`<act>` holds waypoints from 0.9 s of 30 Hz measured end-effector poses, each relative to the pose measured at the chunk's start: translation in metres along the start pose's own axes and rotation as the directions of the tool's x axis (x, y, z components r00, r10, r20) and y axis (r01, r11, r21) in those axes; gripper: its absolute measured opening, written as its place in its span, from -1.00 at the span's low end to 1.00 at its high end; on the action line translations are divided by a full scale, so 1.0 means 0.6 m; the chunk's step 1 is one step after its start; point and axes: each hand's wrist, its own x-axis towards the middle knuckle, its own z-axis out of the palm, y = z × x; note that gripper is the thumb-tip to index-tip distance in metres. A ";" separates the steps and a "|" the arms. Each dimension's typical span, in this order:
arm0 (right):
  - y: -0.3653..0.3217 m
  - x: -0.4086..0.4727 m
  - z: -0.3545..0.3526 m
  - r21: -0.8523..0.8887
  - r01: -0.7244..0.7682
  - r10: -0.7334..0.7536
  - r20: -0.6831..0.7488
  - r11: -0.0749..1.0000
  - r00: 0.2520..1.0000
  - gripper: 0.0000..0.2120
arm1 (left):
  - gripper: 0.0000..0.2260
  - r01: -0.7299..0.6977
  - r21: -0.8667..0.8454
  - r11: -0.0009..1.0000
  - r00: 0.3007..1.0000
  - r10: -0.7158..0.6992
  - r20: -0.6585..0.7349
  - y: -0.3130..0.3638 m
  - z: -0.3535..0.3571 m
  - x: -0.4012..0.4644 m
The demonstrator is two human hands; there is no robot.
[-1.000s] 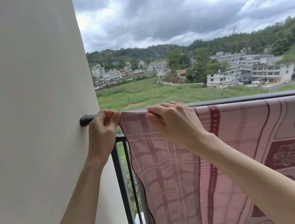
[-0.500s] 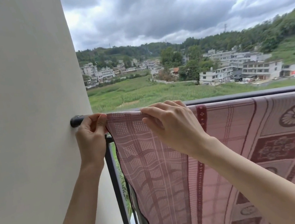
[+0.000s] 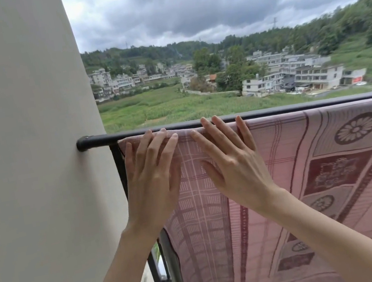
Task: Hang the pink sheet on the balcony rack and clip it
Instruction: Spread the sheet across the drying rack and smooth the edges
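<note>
The pink sheet [image 3: 311, 181], patterned with dark red squares and flower motifs, hangs draped over the black balcony rail [image 3: 274, 110]. Its left edge lies a little to the right of where the rail meets the wall. My left hand [image 3: 153, 179] lies flat on the sheet's left edge with straight fingers reaching up to the rail. My right hand [image 3: 231, 165] presses flat on the sheet beside it, fingers spread and tips at the rail. No clip is in sight.
A cream wall [image 3: 30, 168] fills the left side, and the rail ends in it. Black vertical railing bars [image 3: 153, 271] stand below, beside the sheet's left edge. Beyond the rail are open air, green fields and buildings far below.
Both hands have let go of the sheet's top edge, which they pinched before, and now lie flat on the cloth. The view has shifted so the rail sits lower.
</note>
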 end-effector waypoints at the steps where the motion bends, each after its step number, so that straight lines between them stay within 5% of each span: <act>1: -0.005 -0.013 -0.009 -0.002 -0.011 0.011 0.015 1.000 1.000 -0.54 | -0.63 0.013 0.011 1.000 1.000 -0.013 0.017 0.006 -0.002 -0.015; 6: -0.150 -0.092 0.008 -0.034 0.002 0.002 0.130 0.999 0.991 -0.53 | -0.53 0.077 0.113 0.991 0.992 -0.087 0.091 -0.098 -0.080 -0.145; 13: -0.194 -0.218 -0.037 -0.095 -0.182 0.204 0.327 0.979 0.923 -0.48 | -0.60 0.155 -0.100 0.983 0.954 -0.123 0.272 -0.065 -0.103 -0.283; 27: -0.125 -0.692 -0.477 -0.409 -0.529 0.663 0.352 0.744 0.660 -0.42 | -0.51 0.042 -0.527 0.849 0.871 0.228 0.436 0.508 -0.117 -0.483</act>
